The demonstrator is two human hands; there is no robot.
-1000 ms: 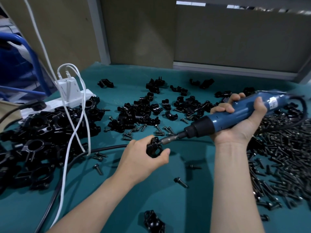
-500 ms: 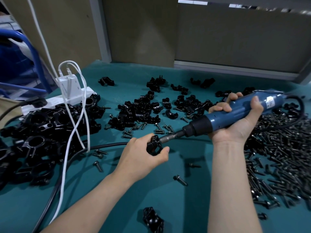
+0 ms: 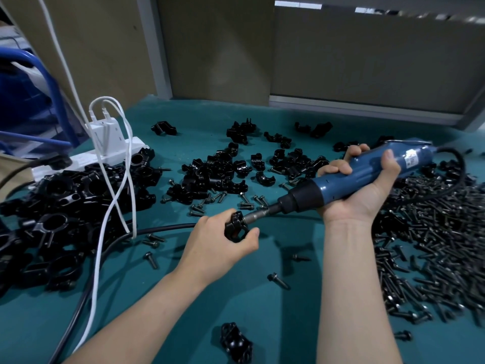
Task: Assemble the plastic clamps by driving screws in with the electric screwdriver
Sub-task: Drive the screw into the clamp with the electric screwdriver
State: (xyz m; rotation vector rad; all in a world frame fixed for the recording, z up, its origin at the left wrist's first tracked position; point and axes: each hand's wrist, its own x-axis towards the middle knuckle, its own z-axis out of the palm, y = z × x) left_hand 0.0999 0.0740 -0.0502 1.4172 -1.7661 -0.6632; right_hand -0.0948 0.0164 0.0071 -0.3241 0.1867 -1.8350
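Left hand unmoved, curled round clamp

Two arms in shot, both bare right up to the near frame edge. Left forearm slim, smooth. Right forearm looks broader (likely wide-angle stretch), faint tendon line running up its middle. Left hand bare; its nails can't be made out. Right hand bare, thumbnail short and rounded, crease lines across the wrist just under the palm.
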